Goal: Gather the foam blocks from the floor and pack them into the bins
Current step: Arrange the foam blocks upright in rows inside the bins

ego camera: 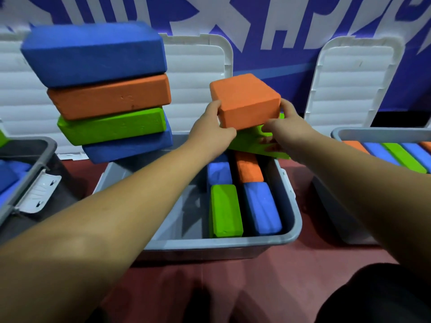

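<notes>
Both hands hold an orange foam block (pixel 245 99) above the middle grey bin (pixel 291 220). My left hand (pixel 213 127) grips its near left corner, thumb on the front face. My right hand (pixel 279 129) grips its right side, and its fingers also curl round a green block (pixel 251 141) tilted just beneath. Inside the bin stand a blue block (pixel 219 171), an orange block (pixel 248 169), a green block (pixel 225 210) and another blue block (pixel 262 208). The bin's left half shows bare floor.
A leaning stack of blue, orange, green and blue blocks (pixel 112 96) rests on the bin's far left corner. A right bin (pixel 382 134) holds several upright blocks. A left bin (pixel 30 173) holds blue blocks. White lids (pixel 349 85) lean against the wall. The floor is red.
</notes>
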Motion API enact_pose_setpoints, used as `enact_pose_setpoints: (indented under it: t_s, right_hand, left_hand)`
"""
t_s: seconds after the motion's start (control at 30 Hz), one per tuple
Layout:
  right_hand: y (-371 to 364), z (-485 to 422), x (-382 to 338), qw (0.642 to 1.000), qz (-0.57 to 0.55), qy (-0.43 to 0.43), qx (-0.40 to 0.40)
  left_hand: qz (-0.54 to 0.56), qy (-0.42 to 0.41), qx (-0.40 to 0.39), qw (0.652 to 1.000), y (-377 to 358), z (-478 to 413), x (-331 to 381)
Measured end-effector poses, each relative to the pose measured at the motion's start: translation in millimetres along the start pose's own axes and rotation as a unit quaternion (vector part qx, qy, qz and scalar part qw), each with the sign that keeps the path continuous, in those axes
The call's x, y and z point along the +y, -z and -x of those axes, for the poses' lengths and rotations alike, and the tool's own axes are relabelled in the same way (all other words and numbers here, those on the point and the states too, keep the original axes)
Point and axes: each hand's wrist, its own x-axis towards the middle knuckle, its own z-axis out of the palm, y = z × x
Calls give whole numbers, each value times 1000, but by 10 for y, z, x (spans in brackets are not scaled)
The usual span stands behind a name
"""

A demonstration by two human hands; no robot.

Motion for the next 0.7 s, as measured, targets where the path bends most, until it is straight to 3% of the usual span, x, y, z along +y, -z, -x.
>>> enact_pose_setpoints:
  t_s: [0.17, 0.33, 0.57, 0.7]
  right_hand:
    - [32, 13, -60, 978, -208, 6, -28]
    - [-47, 30, -85, 985, -170, 25, -11]
    - [-330, 79, -100, 995, 13, 98, -31]
    - [-497, 55, -47, 990, 58, 109, -65]
  left_hand:
    - [12, -90, 24, 996, 87, 287, -71]
    - [-78, -211, 24, 974, 212, 473, -122]
    - [-80, -79, -25, 993, 215, 587, -243]
    - [-107, -42, 2, 993, 309, 590, -340]
